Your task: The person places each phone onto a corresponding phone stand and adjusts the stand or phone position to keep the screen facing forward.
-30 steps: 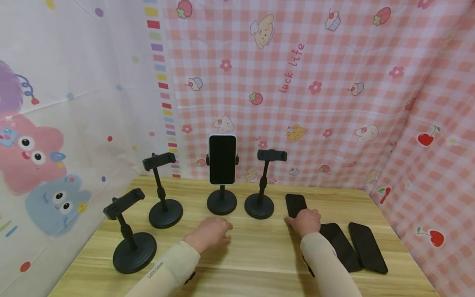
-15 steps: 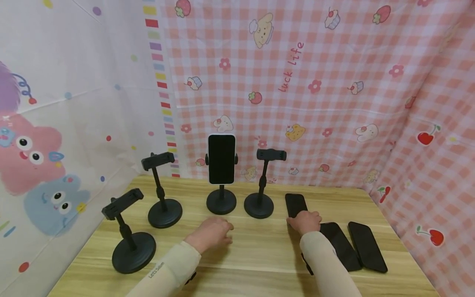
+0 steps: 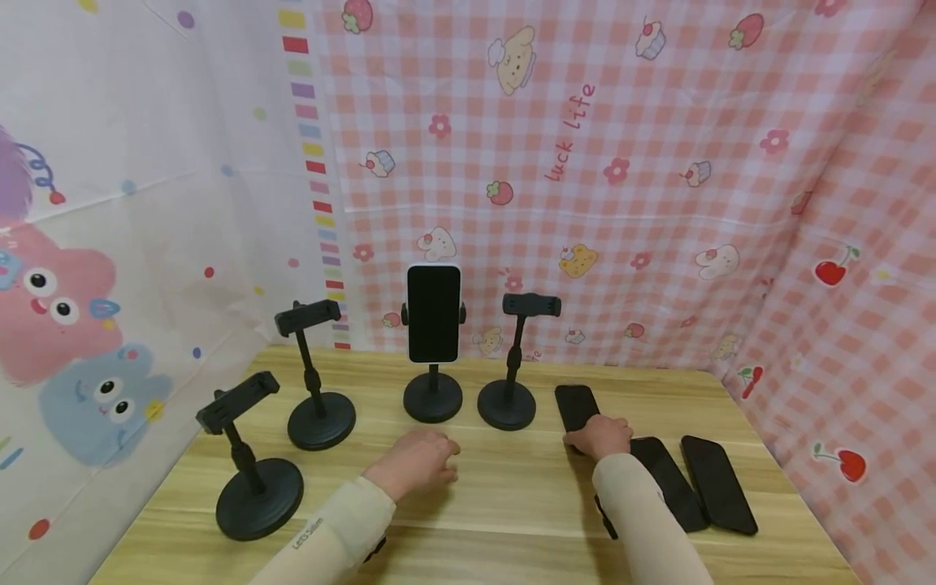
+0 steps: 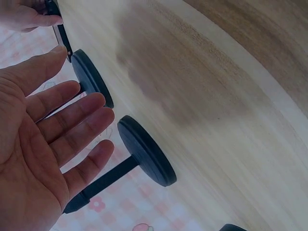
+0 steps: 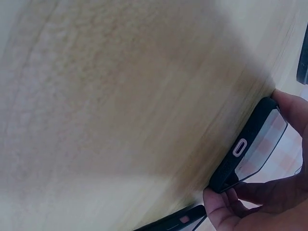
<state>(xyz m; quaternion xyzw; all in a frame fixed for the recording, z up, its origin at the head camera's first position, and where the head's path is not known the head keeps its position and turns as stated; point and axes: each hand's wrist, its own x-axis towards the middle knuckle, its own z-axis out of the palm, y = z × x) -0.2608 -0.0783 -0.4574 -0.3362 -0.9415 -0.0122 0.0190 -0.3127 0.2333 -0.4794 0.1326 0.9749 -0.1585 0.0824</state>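
Note:
My right hand (image 3: pixel 603 437) grips the near end of a black phone (image 3: pixel 574 405) by its two long sides. In the right wrist view, the thumb is on one edge of that phone (image 5: pixel 240 144) and the fingers on the other, its charging port between them. The phone lies screen up on the table, its near part hidden by the hand in the head view. My left hand (image 3: pixel 417 463) holds nothing, its fingers loosely bent in the left wrist view. In front of it is a stand (image 3: pixel 433 398) bearing a white-edged phone (image 3: pixel 434 314) upright.
Two more black phones, one nearer (image 3: pixel 669 479) and one at far right (image 3: pixel 719 485), lie beside my right forearm. Stands without phones are at back right (image 3: pixel 507 404), back left (image 3: pixel 322 421) and front left (image 3: pixel 259 498). Patterned cloth (image 3: pixel 658 244) hangs behind the wooden table (image 3: pixel 504 512).
My right thumb has drawn in against the phone's left side. The left hand stays about where it was. The head view has shifted slightly.

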